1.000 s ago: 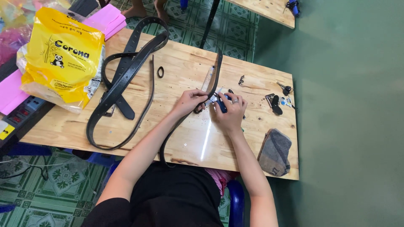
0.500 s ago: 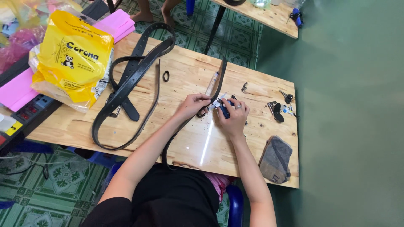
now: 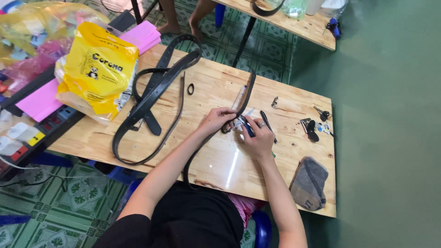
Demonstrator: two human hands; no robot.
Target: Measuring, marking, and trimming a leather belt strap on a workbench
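black belts (image 3: 151,98); yellow bag (image 3: 98,73); pink sheets (image 3: 46,98); green patterned floor tiles (image 3: 69,202)

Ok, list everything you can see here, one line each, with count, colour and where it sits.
Wooden table: one, light wood, centre.
Black belts: several, black, piled on the table's left half.
Belt in hand: one, black, running from the hands to the far edge and off the near edge.
Belt loop: one, black, beside the pile.
Plastic bag: one, yellow, left end.
Pen: one, black, beside the right hand.
Keys: one bunch, dark, right side.
Cloth: one, grey, near right corner.
Second table: one, wood, top.
Another person's feet: two, top.
Left hand: on the belt.
Right hand: holding a small blue-handled tool.
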